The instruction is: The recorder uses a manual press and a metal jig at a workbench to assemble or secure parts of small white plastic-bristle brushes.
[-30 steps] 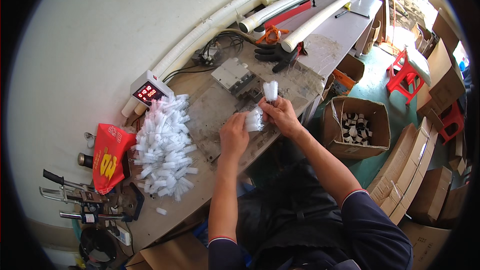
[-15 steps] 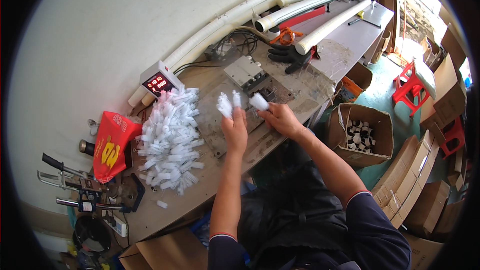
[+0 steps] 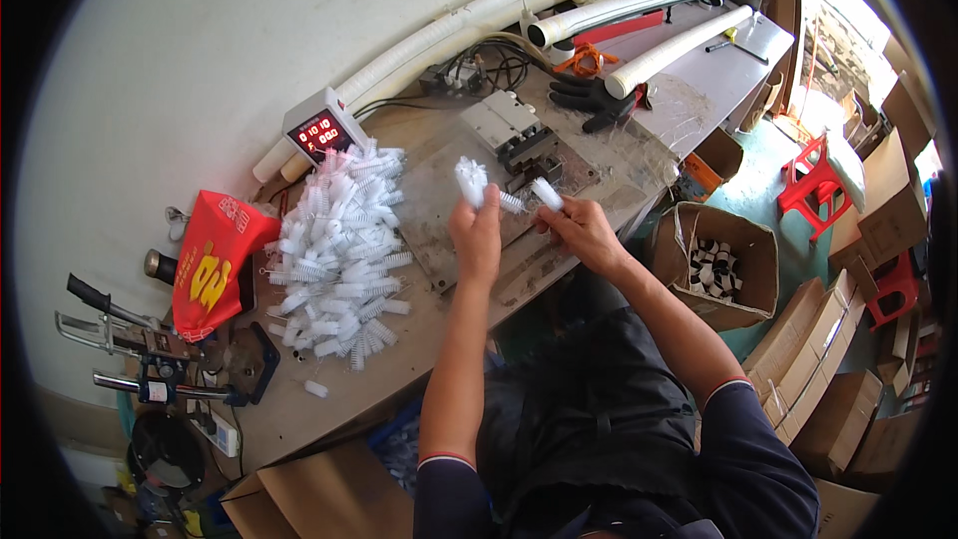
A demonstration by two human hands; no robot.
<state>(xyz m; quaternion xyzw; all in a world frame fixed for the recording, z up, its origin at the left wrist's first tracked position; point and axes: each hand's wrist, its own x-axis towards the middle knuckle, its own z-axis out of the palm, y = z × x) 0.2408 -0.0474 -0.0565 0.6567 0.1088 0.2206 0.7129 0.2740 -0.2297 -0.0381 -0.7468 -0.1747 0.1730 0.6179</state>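
Left hand (image 3: 476,240): grip closed around a bundle of white bristle brushes (image 3: 471,180), held upright above the middle of the tabletop (image 3: 299,424), toward its near edge. One further brush (image 3: 510,203) juts sideways from beside the thumb, pointing to the right hand.

Right hand (image 3: 589,237): thumb and fingers pinching a single white brush (image 3: 547,194), tilted, just beside the bundle and apart from it.

Brush pile (image 3: 344,250): many white brushes, heaped loosely toward the left end of the tabletop. One loose brush (image 3: 316,389) lies apart, by the near edge.

Metal block fixture (image 3: 504,128): grey, mid-tabletop, beyond the hands.

Display box (image 3: 324,127): pale casing, lit red digits, at the far edge behind the pile.

Red bag (image 3: 220,265): yellow print, left of the pile.

Black glove (image 3: 594,100): right of the fixture, at the end of a white tube (image 3: 679,52).

Cardboard box (image 3: 733,304): on the green floor off the near edge, holding short black-and-white pieces (image 3: 715,268).
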